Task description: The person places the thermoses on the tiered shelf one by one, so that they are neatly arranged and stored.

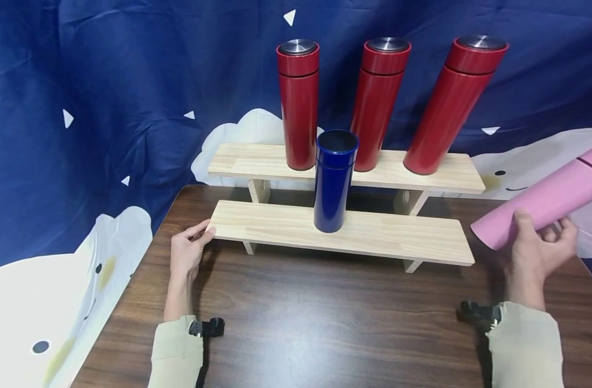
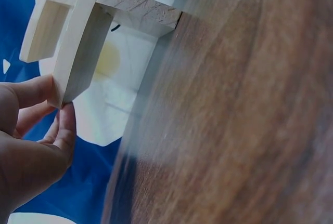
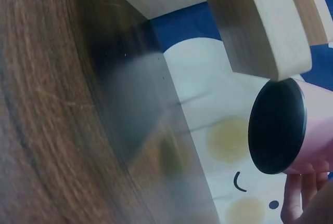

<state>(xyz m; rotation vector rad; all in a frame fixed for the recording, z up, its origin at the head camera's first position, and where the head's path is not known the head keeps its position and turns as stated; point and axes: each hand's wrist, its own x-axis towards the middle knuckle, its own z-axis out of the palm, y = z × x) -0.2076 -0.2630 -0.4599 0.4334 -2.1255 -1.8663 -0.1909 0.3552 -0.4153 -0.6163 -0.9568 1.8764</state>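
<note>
My left hand (image 1: pixel 185 256) pinches the left end of the lower step of a two-step wooden rack (image 1: pixel 272 222), thumb on one face and fingers on the other, as the left wrist view shows. At the far right, my right hand (image 1: pixel 541 253) grips a pink thermos bottle (image 1: pixel 558 191), tilted and held off the table beside the rack. Its black base (image 3: pixel 276 128) faces the right wrist camera, and its top end runs out of the head view. On the lower step stands a blue bottle (image 1: pixel 332 194) with a dark top.
Along the upper step stand three red thermos bottles (image 1: pixel 300 118), (image 1: pixel 379 113), (image 1: pixel 448 113) with silvery lids. The rack is on a brown wooden table (image 1: pixel 296 318). Behind hangs a blue cloth (image 1: pixel 131 81) with white cloud shapes.
</note>
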